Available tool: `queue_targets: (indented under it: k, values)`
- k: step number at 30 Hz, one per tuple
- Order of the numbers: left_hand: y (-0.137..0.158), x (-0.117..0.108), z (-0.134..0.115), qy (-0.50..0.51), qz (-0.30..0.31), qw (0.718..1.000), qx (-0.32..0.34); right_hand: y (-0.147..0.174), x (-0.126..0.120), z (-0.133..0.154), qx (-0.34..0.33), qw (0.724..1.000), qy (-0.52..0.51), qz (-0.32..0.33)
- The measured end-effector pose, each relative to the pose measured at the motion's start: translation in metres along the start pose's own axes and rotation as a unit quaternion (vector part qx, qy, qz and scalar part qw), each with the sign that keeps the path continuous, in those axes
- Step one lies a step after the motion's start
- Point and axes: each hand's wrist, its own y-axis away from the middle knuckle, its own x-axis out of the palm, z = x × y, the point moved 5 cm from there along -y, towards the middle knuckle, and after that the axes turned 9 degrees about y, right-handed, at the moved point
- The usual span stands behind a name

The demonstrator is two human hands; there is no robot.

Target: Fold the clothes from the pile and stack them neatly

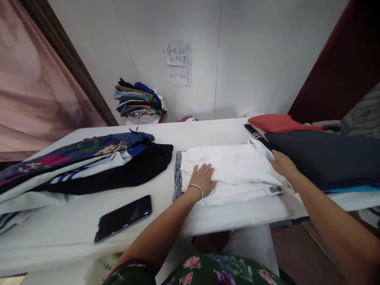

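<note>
A pair of white trousers (234,162) lies spread on the white table in front of me, its waist end to the left. Beneath that end, the edge of a blue denim garment (178,174) sticks out. My left hand (204,180), with a bracelet at the wrist, rests flat on the trousers near the waist, fingers spread. At the other end, my right hand (283,168) is closed on the leg end, which is bunched and slightly raised there. Its fingertips are partly hidden by the cloth.
A black phone (124,217) lies at the table's front left. Behind it are a patterned denim garment (89,148) and black trousers (133,170). Dark grey clothes (332,158) and a red garment (279,123) are piled at right. A folded clothes stack (139,103) stands by the wall.
</note>
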Motion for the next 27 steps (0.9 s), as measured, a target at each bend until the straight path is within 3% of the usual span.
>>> queue_targets:
  k: [5, 7, 10, 14, 20, 24, 27]
  values:
    - [0.003, -0.002, -0.001, 0.002, -0.006, 1.0, 0.004, 0.021, -0.023, 0.104, -0.201, 0.976, -0.047, -0.067]
    - [0.004, -0.001, -0.002, 0.004, -0.006, 1.0, 0.002, 0.034, -0.007, 0.145, -0.258, 0.965, -0.04, -0.029]
    - [0.005, -0.003, -0.001, 0.014, -0.008, 1.0, -0.005, 0.052, 0.037, 0.183, -0.298, 0.951, 0.008, 0.082]
    - [0.007, -0.016, 0.009, 0.059, -0.012, 0.998, -0.005, 0.064, 0.072, 0.192, -0.306, 0.943, 0.035, 0.127]
    - [0.0, -0.066, 0.047, 0.03, -0.141, 0.984, -0.101, 0.063, 0.068, 0.186, -0.306, 0.944, 0.039, 0.119]
    - [-0.014, -0.064, 0.059, 0.001, -0.11, 0.988, -0.109, 0.064, 0.066, 0.188, -0.307, 0.944, 0.034, 0.118]
    - [-0.019, -0.043, 0.081, 0.035, -0.031, 0.979, -0.201, 0.064, 0.067, 0.188, -0.3, 0.945, 0.035, 0.127]
